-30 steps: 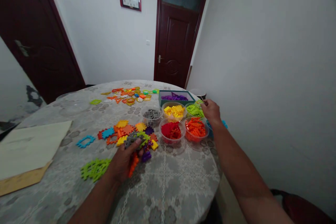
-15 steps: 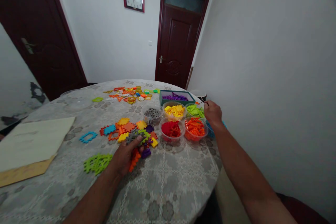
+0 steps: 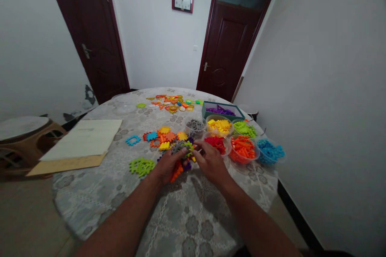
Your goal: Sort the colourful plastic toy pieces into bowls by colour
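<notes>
My left hand (image 3: 169, 165) is closed around a small cluster of interlocking plastic blocks, grey blocks (image 3: 178, 146) with a lime-green block (image 3: 188, 148) at the right side. My right hand (image 3: 212, 164) is beside it, thumb and fingers bent around the lime-green block's right edge. An orange block (image 3: 177, 172) and a purple block (image 3: 187, 166) show just below the cluster; whether they touch it I cannot tell. Behind the hands lies a loose pile of orange, yellow and blue blocks (image 3: 170, 136). Lime-green blocks (image 3: 141, 166) lie left of my left hand.
Clear tubs hold grey (image 3: 195, 125), yellow (image 3: 220, 125), lime-green (image 3: 245, 129), red (image 3: 215, 142), orange (image 3: 243, 147) and blue (image 3: 271, 151) blocks. A green box (image 3: 238, 112) holds purple ones. More pieces (image 3: 173, 104) lie at the back, papers (image 3: 86, 136) at left.
My right hand let go of a lime-green block over its tub, then came back left to the cluster in my left hand. The view has swung right, uncovering the blue tub.
</notes>
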Demonstrator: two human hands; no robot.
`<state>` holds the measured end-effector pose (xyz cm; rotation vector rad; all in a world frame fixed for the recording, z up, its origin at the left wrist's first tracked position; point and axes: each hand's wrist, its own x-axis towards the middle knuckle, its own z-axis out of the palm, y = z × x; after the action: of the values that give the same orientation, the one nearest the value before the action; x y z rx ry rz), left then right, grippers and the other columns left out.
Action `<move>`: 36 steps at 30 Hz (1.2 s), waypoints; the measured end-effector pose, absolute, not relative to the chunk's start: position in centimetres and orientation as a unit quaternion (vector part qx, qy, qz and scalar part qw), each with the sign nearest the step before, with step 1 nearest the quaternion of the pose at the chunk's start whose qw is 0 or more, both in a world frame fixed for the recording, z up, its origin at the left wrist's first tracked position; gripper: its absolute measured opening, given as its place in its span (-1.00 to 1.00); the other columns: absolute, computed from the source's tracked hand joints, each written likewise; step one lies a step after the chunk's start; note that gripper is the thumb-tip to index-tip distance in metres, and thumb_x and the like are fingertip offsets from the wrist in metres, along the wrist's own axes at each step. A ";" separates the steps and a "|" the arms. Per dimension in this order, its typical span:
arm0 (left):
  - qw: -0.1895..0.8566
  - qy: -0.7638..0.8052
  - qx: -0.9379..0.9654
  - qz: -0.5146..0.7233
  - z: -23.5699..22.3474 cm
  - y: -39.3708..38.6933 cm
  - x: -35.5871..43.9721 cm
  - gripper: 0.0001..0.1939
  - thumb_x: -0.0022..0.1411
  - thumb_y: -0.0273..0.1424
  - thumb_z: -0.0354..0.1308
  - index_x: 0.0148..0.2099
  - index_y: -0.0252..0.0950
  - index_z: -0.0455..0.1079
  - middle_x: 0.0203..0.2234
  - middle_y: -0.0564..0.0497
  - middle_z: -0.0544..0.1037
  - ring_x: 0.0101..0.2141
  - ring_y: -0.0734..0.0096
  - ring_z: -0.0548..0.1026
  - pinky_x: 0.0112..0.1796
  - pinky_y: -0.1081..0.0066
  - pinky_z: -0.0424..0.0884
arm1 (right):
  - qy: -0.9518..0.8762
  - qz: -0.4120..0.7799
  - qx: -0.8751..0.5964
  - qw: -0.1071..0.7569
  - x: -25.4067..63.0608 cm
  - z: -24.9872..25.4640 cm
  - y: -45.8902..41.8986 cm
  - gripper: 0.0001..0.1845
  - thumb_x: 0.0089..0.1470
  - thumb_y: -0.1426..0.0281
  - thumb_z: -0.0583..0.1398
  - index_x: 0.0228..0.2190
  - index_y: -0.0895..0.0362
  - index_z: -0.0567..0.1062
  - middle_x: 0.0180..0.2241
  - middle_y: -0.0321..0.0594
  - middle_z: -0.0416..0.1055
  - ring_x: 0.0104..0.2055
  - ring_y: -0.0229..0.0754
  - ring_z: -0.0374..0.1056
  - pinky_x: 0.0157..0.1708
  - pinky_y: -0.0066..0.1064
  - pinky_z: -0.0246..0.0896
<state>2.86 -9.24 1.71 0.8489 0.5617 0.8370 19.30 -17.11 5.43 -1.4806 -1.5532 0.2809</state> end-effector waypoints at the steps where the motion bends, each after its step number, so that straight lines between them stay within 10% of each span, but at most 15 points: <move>1: 0.791 0.261 0.399 0.383 1.6 -9.3 2.9 -0.59 0.09 -0.24 0.56 -0.12 -0.37 0.59 -0.40 -0.05 0.63 -0.51 0.46 0.50 -0.45 0.48 0.44 | -0.630 0.118 -0.604 0.474 19.0 5.1 -16.9 -0.68 0.28 0.33 0.22 0.03 0.09 0.59 -0.15 -0.15 0.63 -0.18 -0.10 0.54 -0.09 -0.26 0.43; 18: 0.818 0.255 0.391 0.335 1.9 -9.2 3.2 -0.62 0.11 -0.20 0.53 -0.18 -0.36 0.57 -0.50 -0.01 0.56 -0.53 0.44 0.46 -0.49 0.51 0.40 | -0.477 0.342 -0.595 0.550 21.0 4.7 -17.2 -0.69 0.08 0.36 0.22 -0.14 0.11 0.64 -0.48 -0.36 0.47 -0.49 -0.25 0.32 -0.50 -0.46 0.21; 36: 0.778 0.332 0.414 0.336 1.4 -8.4 2.8 -0.54 0.11 -0.12 0.51 -0.07 -0.31 0.56 -0.50 0.03 0.60 -0.54 0.42 0.51 -0.49 0.50 0.44 | -0.379 -0.063 -0.845 0.371 44.4 11.1 -13.6 -0.53 0.19 0.35 0.15 0.07 0.19 0.61 -0.18 -0.09 0.65 -0.23 -0.12 0.53 -0.19 -0.38 0.37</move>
<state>2.81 -8.44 1.40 0.8959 0.7184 0.7261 44.36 -13.62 11.06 -2.1676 -0.9714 -0.1607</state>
